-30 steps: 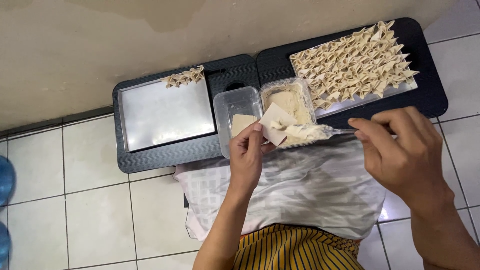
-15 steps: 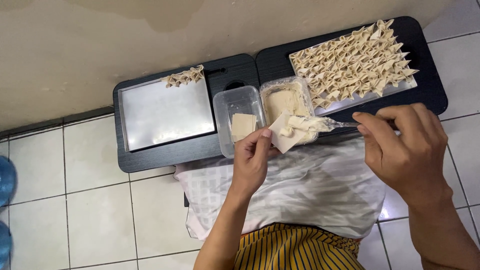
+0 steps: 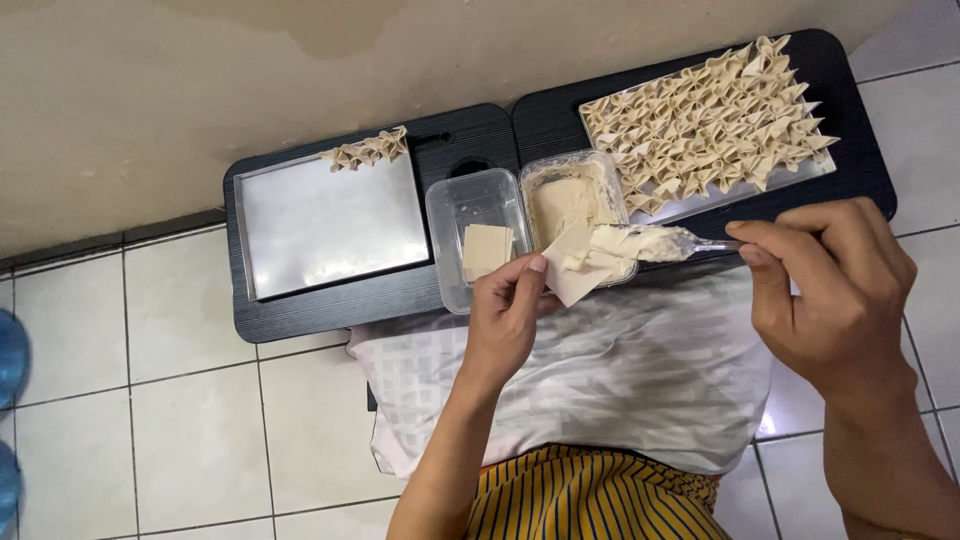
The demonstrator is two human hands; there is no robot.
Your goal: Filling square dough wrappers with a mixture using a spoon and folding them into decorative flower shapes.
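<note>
My left hand (image 3: 508, 312) holds a pale square dumpling wrapper (image 3: 574, 276) by its lower corner, just in front of the filling tub. My right hand (image 3: 832, 285) grips a clear plastic utensil (image 3: 700, 243) whose head, loaded with cream-coloured filling (image 3: 630, 241), rests on the wrapper. Behind them stands a clear tub of filling (image 3: 566, 198) and, to its left, a clear tub (image 3: 460, 205) holding a small stack of wrappers (image 3: 487, 249).
A low black table (image 3: 300, 310) stands against the wall. On its left lies a metal tray (image 3: 330, 220) with a few folded dumplings (image 3: 368, 150); on its right, a tray (image 3: 815, 170) packed with several folded dumplings (image 3: 700, 120). A white cloth (image 3: 600, 380) covers my lap. The floor is tiled.
The wrapper in my left hand has shifted slightly toward me, and the utensil with filling has come down onto it from the right. My right hand has moved a little to the right.
</note>
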